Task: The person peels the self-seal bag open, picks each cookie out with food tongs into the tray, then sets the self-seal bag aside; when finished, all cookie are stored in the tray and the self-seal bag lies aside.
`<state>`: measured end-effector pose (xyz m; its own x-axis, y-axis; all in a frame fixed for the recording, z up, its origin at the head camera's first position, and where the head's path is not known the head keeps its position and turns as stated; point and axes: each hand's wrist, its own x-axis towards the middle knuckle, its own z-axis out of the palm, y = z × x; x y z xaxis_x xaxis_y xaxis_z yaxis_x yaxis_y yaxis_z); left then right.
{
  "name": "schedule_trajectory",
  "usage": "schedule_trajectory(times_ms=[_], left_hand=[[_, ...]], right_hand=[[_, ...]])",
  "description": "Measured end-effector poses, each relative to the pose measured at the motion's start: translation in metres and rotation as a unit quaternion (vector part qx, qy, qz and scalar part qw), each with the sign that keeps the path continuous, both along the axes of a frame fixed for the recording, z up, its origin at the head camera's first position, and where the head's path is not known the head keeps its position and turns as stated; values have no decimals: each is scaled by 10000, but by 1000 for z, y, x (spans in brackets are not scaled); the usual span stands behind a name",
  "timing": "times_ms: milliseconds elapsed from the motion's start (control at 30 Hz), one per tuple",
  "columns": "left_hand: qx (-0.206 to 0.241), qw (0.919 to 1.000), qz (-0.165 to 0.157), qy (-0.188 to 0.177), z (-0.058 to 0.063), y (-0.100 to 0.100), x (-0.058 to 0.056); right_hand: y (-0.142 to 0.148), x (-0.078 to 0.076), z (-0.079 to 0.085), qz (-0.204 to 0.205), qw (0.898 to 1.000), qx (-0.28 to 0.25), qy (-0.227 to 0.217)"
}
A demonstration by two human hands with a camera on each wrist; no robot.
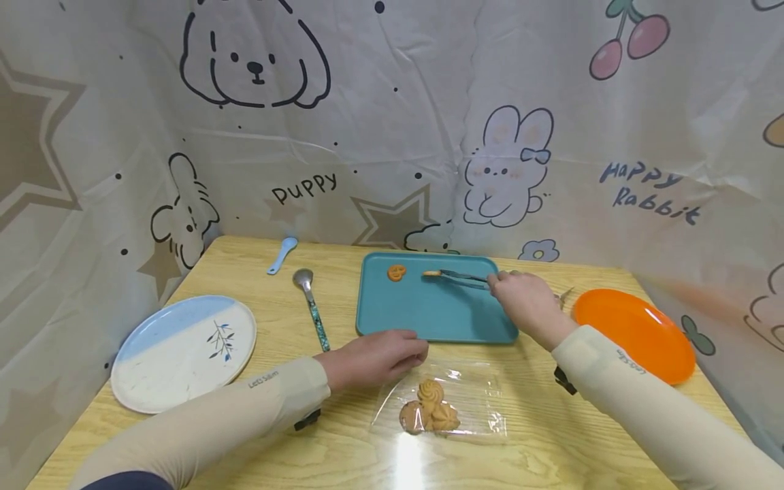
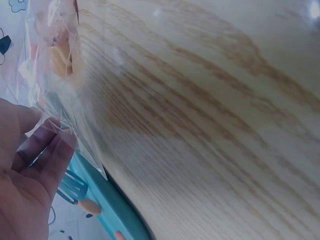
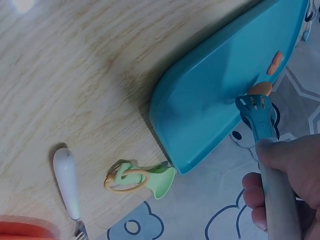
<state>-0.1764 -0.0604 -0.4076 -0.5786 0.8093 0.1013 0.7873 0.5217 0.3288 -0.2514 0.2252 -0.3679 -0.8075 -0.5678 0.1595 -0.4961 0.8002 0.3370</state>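
In the head view my right hand (image 1: 529, 303) grips a pair of tongs (image 3: 279, 187) with slotted teal tips. Between the tips is a small brown cookie (image 1: 431, 273), over the far part of the teal tray (image 1: 422, 313). A pretzel-shaped cookie (image 1: 397, 273) lies on the tray to its left. Just in front of the tray, my left hand (image 1: 373, 357) pinches the edge of a clear plastic bag (image 1: 480, 398) between thumb and fingers, as the left wrist view shows. Inside the bag lie a swirled cookie (image 1: 431, 391), a round speckled cookie (image 1: 413, 417) and a ridged cookie (image 1: 446, 417).
At left are a blue-and-white plate (image 1: 177, 367), a metal spoon (image 1: 315, 316) and a light blue spoon (image 1: 283, 256). An orange plate (image 1: 637, 333) stands at right. Near the tray's right end lie a white-handled fork (image 3: 66, 182) and a green item with an orange ring (image 3: 160, 181).
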Motion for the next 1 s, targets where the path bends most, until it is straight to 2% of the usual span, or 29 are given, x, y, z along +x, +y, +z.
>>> schedule_trajectory(times_ms=[433, 500, 633, 700, 767, 900, 1000], left_hand=[[-38, 10000, 32, 44, 2, 1, 2], [-42, 10000, 34, 45, 2, 2, 2], [-50, 10000, 36, 45, 0, 0, 2], [-53, 10000, 43, 67, -1, -1, 2], [-57, 9999, 68, 74, -2, -2, 1], [-5, 9999, 59, 115, -3, -4, 1], [52, 9999, 22, 126, -3, -4, 1]], right_hand=[[10, 2, 9, -287, 9994, -155, -63], [16, 4, 13, -353, 9984, -346, -283], [33, 8, 30, -515, 9881, -836, -1181], [44, 9, 42, -539, 9761, -1153, -1760], [57, 12, 53, -487, 9591, -1497, -2353], [86, 22, 65, -339, 9090, -2223, -3508], [112, 34, 67, -200, 8740, -2577, -4115]])
